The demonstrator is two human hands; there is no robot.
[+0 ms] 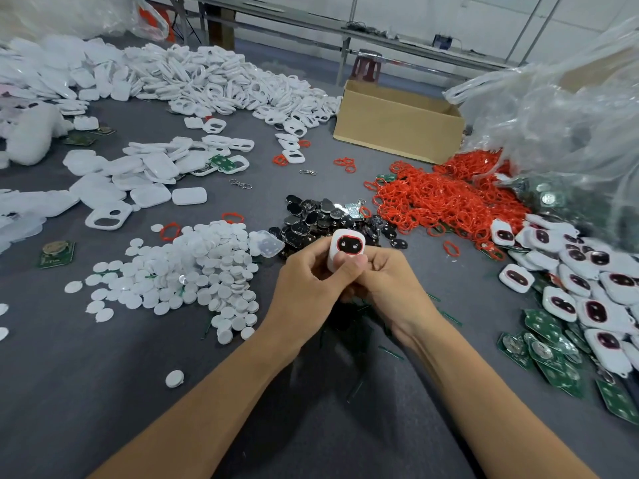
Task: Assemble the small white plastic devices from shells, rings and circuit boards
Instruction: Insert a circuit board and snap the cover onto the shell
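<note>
Both hands hold one small white device (pixel 345 245) upright at the table's middle; its face shows a black panel ringed in red. My left hand (pixel 307 288) grips its left side with curled fingers, thumb near the lower edge. My right hand (pixel 383 281) grips the right side and underside. Just beyond lies a pile of black button pads (pixel 321 216). Red rings (pixel 446 198) are heaped to the right. White shells (pixel 221 81) fill the back left. Green circuit boards (pixel 553 357) and finished white devices (pixel 587 295) lie at the right.
White round discs (pixel 193 274) form a heap left of my hands. An open cardboard box (pixel 397 129) stands at the back. A big clear plastic bag (pixel 560 115) bulges at the right. A loose circuit board (pixel 57 254) lies far left. Metal clips (pixel 240 183) lie mid-table.
</note>
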